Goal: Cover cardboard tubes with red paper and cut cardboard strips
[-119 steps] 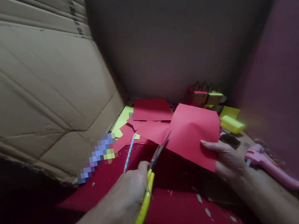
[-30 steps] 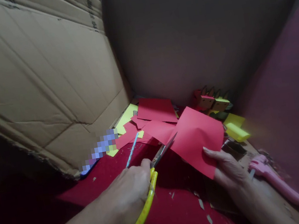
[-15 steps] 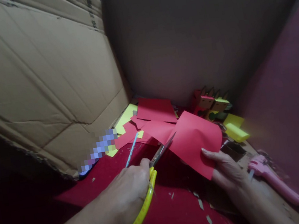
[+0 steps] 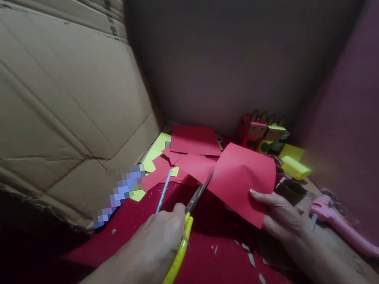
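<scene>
My left hand [image 4: 163, 236] is closed around the yellow handles of a pair of scissors [image 4: 181, 264]. The narrow metal blades lie nearly together, and their tips reach the left edge of a red paper sheet [image 4: 241, 172]. That sheet is gripped by my right hand [image 4: 282, 216], thumb on top and the other fingers hidden beneath it. Part of the sheet's left side carries on past the blades as a strip [image 4: 197, 166]. Just beyond my left hand, a thin light-blue striped stick [image 4: 164, 191] points at a yellow scrap.
Red paper [image 4: 194, 138] and yellow paper [image 4: 157, 152] lie piled at the back. Small cardboard figures [image 4: 267, 131] stand beside yellow paper [image 4: 295, 163]. A pink glue gun [image 4: 345, 225] lies at right. Cardboard [image 4: 58, 96] walls the left; scraps [image 4: 252, 260] dot the red surface [image 4: 211, 274].
The scissors' blades have come closer together at the sheet's left edge. Both hands keep their holds, and the whole view has shifted slightly.
</scene>
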A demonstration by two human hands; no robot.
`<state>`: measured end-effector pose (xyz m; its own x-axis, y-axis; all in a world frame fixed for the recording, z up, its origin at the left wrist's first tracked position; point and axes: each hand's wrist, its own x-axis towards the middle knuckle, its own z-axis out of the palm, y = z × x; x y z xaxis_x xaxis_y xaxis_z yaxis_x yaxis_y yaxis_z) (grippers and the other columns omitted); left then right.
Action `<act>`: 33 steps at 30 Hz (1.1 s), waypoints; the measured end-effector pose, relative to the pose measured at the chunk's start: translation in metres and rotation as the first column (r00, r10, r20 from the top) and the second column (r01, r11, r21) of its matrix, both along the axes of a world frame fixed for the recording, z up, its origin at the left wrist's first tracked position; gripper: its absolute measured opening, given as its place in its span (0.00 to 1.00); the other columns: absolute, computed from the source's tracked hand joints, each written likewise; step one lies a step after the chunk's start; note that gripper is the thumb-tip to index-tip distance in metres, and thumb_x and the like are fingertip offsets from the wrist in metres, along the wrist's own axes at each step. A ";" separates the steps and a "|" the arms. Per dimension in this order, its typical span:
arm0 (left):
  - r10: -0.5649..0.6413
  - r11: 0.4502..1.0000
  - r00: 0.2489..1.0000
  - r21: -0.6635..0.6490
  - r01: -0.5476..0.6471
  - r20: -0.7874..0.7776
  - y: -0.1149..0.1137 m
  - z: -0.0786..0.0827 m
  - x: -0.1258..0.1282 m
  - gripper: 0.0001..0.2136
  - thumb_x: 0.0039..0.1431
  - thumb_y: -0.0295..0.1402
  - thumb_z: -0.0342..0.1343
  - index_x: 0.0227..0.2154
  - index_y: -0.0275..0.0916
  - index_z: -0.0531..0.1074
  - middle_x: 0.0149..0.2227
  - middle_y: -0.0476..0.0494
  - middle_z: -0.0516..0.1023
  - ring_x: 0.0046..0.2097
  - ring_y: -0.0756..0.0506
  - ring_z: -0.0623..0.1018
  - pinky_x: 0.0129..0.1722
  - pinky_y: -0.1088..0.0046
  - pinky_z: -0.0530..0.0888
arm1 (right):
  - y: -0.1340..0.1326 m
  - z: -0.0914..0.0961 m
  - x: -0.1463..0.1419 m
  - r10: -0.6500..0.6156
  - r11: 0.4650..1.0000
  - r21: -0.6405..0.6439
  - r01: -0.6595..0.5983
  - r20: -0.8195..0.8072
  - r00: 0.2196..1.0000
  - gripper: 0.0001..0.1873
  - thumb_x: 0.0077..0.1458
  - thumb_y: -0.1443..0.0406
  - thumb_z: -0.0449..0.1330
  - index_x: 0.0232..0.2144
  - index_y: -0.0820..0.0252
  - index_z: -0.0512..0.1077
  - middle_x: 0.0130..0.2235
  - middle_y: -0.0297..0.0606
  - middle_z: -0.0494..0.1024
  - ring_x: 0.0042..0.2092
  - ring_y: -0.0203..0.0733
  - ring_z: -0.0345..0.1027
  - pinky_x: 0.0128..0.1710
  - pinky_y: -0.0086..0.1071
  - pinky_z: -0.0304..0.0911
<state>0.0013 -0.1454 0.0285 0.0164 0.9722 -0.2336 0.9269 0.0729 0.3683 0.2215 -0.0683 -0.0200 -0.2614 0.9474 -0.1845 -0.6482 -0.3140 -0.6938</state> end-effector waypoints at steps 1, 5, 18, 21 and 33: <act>-0.008 1.000 1.000 -0.004 0.008 -0.017 0.002 -0.001 -0.001 0.09 0.52 0.28 0.39 0.33 0.40 0.63 0.23 0.46 0.69 0.26 0.45 0.71 0.26 0.72 0.60 | 0.000 0.000 0.000 0.005 1.000 -0.003 -0.005 -0.001 1.000 0.23 0.40 0.77 0.63 0.43 0.63 0.72 0.37 0.44 0.80 0.41 0.50 0.74 0.50 0.47 0.64; -0.062 0.996 0.993 -0.065 0.055 -0.104 0.012 -0.007 -0.007 0.09 0.51 0.29 0.39 0.33 0.41 0.63 0.22 0.46 0.68 0.26 0.44 0.71 0.25 0.71 0.59 | 0.001 0.001 -0.001 0.002 1.000 -0.002 -0.002 -0.004 1.000 0.21 0.40 0.77 0.63 0.40 0.63 0.73 0.37 0.43 0.81 0.41 0.51 0.74 0.50 0.47 0.64; -0.007 0.998 0.994 -0.061 0.013 0.105 0.006 -0.004 -0.007 0.06 0.49 0.33 0.43 0.30 0.41 0.63 0.27 0.45 0.72 0.30 0.43 0.73 0.29 0.70 0.63 | -0.001 -0.005 -0.003 0.060 0.998 0.027 -0.060 0.000 0.998 0.27 0.41 0.77 0.63 0.47 0.63 0.70 0.38 0.44 0.80 0.40 0.49 0.75 0.50 0.45 0.64; -0.014 0.997 0.993 -0.069 0.022 0.114 0.006 0.001 -0.005 0.06 0.49 0.32 0.43 0.30 0.41 0.63 0.26 0.45 0.72 0.29 0.44 0.73 0.29 0.70 0.63 | -0.002 -0.007 -0.004 0.071 0.997 0.038 -0.071 0.001 0.997 0.27 0.42 0.77 0.63 0.47 0.64 0.69 0.38 0.44 0.80 0.41 0.49 0.75 0.49 0.45 0.64; 0.037 0.998 0.998 -0.042 -0.035 0.041 0.015 -0.012 -0.003 0.07 0.52 0.30 0.38 0.29 0.41 0.61 0.23 0.47 0.67 0.26 0.46 0.70 0.26 0.71 0.61 | 0.000 -0.008 -0.004 0.081 0.995 0.056 -0.081 0.002 0.997 0.25 0.42 0.76 0.63 0.46 0.62 0.70 0.38 0.43 0.80 0.41 0.49 0.74 0.50 0.45 0.64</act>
